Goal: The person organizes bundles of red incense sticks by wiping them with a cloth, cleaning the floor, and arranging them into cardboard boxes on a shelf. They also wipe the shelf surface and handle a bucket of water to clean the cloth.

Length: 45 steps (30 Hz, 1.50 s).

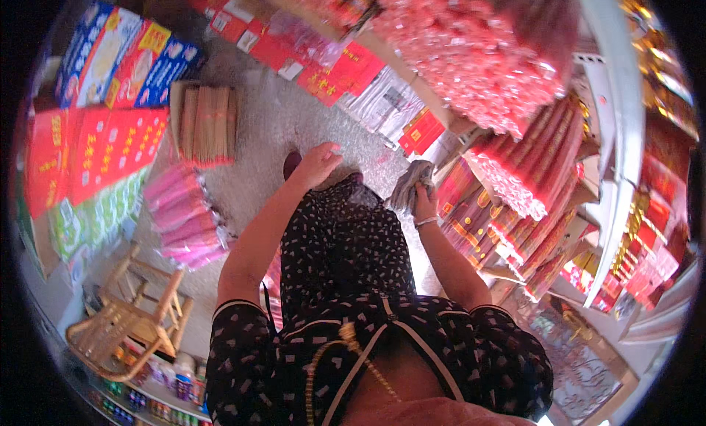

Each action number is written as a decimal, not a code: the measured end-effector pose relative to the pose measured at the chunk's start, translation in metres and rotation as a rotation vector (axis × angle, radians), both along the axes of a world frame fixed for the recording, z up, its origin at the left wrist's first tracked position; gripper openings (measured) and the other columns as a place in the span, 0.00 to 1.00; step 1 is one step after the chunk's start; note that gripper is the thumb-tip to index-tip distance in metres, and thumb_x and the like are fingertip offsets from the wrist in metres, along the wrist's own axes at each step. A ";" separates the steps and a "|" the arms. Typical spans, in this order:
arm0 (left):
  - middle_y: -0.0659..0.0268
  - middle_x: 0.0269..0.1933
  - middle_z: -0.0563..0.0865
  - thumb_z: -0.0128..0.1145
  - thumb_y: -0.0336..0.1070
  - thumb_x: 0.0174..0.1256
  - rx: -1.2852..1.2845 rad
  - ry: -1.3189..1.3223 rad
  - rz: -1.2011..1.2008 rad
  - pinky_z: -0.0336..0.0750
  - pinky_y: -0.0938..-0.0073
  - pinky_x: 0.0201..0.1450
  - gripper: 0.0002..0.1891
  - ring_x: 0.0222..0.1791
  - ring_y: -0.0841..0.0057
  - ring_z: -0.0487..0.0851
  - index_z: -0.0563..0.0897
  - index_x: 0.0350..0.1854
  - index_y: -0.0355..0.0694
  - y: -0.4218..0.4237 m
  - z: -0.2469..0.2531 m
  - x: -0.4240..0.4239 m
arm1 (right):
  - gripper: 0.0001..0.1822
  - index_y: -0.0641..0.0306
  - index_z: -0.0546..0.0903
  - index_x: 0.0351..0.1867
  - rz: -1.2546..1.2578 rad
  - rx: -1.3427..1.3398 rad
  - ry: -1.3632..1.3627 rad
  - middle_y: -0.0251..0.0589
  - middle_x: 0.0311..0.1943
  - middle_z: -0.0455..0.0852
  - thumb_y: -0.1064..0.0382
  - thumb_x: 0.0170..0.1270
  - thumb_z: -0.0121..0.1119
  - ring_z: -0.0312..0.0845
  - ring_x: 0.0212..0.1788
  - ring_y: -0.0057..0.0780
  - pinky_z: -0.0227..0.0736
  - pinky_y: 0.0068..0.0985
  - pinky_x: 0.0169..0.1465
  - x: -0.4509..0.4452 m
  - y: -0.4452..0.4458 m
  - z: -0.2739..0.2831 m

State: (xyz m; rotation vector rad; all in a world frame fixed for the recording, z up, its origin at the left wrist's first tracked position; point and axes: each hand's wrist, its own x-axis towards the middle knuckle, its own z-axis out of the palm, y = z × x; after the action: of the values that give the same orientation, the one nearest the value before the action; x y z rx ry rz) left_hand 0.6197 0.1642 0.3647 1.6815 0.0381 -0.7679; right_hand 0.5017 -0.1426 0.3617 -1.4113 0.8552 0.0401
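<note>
My right hand [426, 201] grips a bunched grey cloth [409, 186] held out in front of my right thigh. Short of my knees on the left, my left hand [320, 165] hangs in the air with bent fingers and nothing visible in it. It is over the grey floor [265, 111], near one dark shoe [292, 162]. Beyond the cloth lie a small red packet [421, 131] and stacks of white paper-wrapped packs [384, 100]. Bundles of red-wrapped sticks [469, 227] stand to the right of my right hand.
A shelf with plastic-wrapped red bundles [469, 56] runs along the right behind a pale metal post [623, 150]. On the left are red cartons [110, 150], a bundle of brown sticks [208, 125], pink packs [185, 216] and a bamboo chair [124, 326]. Bottles stand on a low shelf behind it.
</note>
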 end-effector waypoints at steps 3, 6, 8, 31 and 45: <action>0.63 0.27 0.82 0.55 0.40 0.60 -0.012 0.049 -0.061 0.72 0.75 0.30 0.18 0.25 0.78 0.79 0.75 0.48 0.33 -0.016 0.031 0.003 | 0.13 0.64 0.76 0.46 0.040 -0.095 -0.060 0.30 0.36 0.80 0.63 0.60 0.57 0.73 0.38 0.19 0.70 0.21 0.41 0.006 0.016 0.036; 0.65 0.25 0.81 0.55 0.39 0.60 -0.090 0.142 -0.165 0.71 0.75 0.28 0.17 0.24 0.81 0.78 0.75 0.47 0.33 -0.036 0.059 0.007 | 0.13 0.64 0.76 0.46 -0.017 -0.118 -0.063 0.31 0.36 0.80 0.65 0.59 0.56 0.73 0.37 0.19 0.70 0.21 0.42 -0.014 0.003 0.025; 0.66 0.24 0.80 0.55 0.39 0.60 -0.078 0.160 -0.269 0.70 0.76 0.27 0.17 0.23 0.82 0.76 0.75 0.46 0.33 -0.041 0.074 0.014 | 0.17 0.68 0.76 0.49 -0.156 -0.217 -0.096 0.34 0.35 0.82 0.64 0.59 0.57 0.74 0.38 0.20 0.71 0.23 0.43 -0.014 0.010 0.029; 0.61 0.49 0.76 0.56 0.49 0.61 0.403 0.210 -0.856 0.76 0.72 0.35 0.31 0.39 0.70 0.80 0.60 0.65 0.50 -0.191 -0.008 0.012 | 0.35 0.67 0.59 0.63 -1.039 -0.186 -0.458 0.58 0.55 0.72 0.59 0.54 0.58 0.67 0.59 0.46 0.60 0.29 0.61 -0.040 0.039 -0.100; 0.65 0.41 0.81 0.57 0.47 0.58 0.057 0.290 -0.756 0.77 0.71 0.44 0.21 0.40 0.75 0.80 0.73 0.51 0.40 -0.379 -0.180 0.025 | 0.44 0.78 0.56 0.62 -0.656 -0.152 -0.625 0.63 0.55 0.69 0.49 0.51 0.61 0.63 0.62 0.49 0.56 0.32 0.64 -0.006 -0.077 -0.201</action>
State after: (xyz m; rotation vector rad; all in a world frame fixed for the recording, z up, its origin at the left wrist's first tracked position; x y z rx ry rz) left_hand 0.6447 -0.2151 0.1850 1.6196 -0.3969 -1.5819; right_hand 0.4952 -0.2199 0.1607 -1.1166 0.7555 -0.9330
